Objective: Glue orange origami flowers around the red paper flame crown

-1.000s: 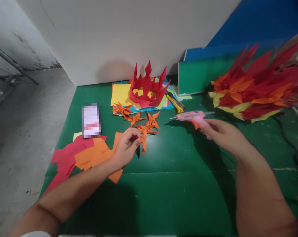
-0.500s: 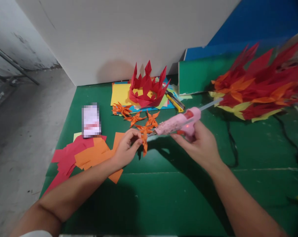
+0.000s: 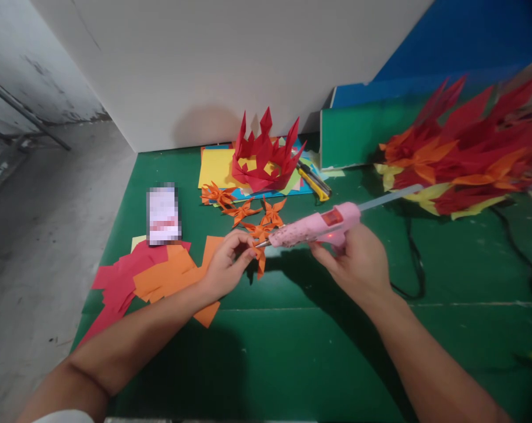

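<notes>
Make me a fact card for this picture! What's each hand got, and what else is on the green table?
Left hand: pinches an orange paper shape
Right hand: holds a pink glue gun
Glue gun tip: at the orange shape; hard to tell if touching
Beyond the hands: orange paper flowers; red paper crown on coloured sheets
By the left arm: loose red sheets and orange sheets
Table: green
</notes>
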The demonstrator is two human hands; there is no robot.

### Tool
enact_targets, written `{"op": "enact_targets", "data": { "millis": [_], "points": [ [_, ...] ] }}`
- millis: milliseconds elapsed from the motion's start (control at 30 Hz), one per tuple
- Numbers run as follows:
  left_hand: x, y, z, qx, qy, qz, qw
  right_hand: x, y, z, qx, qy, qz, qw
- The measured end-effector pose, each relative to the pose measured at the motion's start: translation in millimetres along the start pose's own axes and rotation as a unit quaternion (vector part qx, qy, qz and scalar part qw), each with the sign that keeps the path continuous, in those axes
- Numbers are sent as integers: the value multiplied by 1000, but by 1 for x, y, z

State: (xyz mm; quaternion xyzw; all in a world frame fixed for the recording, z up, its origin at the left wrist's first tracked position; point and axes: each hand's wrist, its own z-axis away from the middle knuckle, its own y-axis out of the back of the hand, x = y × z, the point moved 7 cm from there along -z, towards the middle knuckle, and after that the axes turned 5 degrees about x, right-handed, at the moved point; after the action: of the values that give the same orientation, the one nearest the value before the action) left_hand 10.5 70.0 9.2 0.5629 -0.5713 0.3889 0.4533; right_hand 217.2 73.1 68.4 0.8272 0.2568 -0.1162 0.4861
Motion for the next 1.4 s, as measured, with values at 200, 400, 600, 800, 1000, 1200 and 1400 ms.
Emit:
{"op": "enact_targets", "data": {
  "millis": [200, 400, 600, 800, 1000, 1200, 1400],
  "points": [
    [0, 0, 0, 5, -2, 4, 1000, 2, 0, 2, 3, 8, 15, 1000],
    [2, 0, -1, 2, -16, 37, 999, 4, -3, 4, -10, 22, 16, 1000],
    [3, 0, -1, 5, -26, 63, 998, 3, -4, 4, -8, 36, 23, 999],
    [5, 3, -1, 17, -20, 66, 997, 4, -5, 4, -11, 39, 23, 999],
    [0, 7, 0, 39, 31, 66, 997, 3, -5, 2, -11, 24, 15, 1000],
    [5, 12, -1, 70, -2, 58, 996, 2, -8, 3, -15, 7, -2, 1000],
    [3, 20, -1, 107, 19, 19, 994, 1, -18, 8, -53, -55, -73, 994]
  ]
}}
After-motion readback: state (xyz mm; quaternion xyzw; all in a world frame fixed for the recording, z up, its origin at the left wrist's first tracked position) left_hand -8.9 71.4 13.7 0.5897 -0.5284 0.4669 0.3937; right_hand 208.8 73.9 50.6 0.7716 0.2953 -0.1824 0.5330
